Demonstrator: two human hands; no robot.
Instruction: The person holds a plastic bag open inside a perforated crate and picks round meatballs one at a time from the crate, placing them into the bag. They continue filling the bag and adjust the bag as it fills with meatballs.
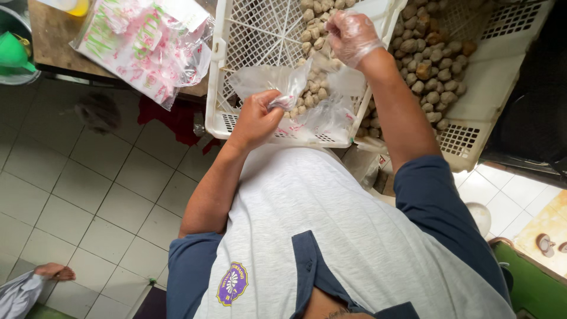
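My left hand (258, 116) is bare and pinches the rim of a clear plastic bag (331, 115), holding it up over a white plastic crate (215, 77). Several small beige meatballs (312, 94) lie inside the bag. My right hand (351, 34) wears a thin clear glove and is closed over a few meatballs above the bag's mouth. More meatballs (316, 26) are piled in the white crate. A second, cream crate (490, 82) to the right holds a heap of darker brown meatballs (428, 65).
A stack of printed plastic bags (144, 41) lies on a wooden table (50, 35) at the upper left, beside a green funnel (12, 53). Tiled floor spreads to the left, with another person's bare foot (54, 272) at the bottom left.
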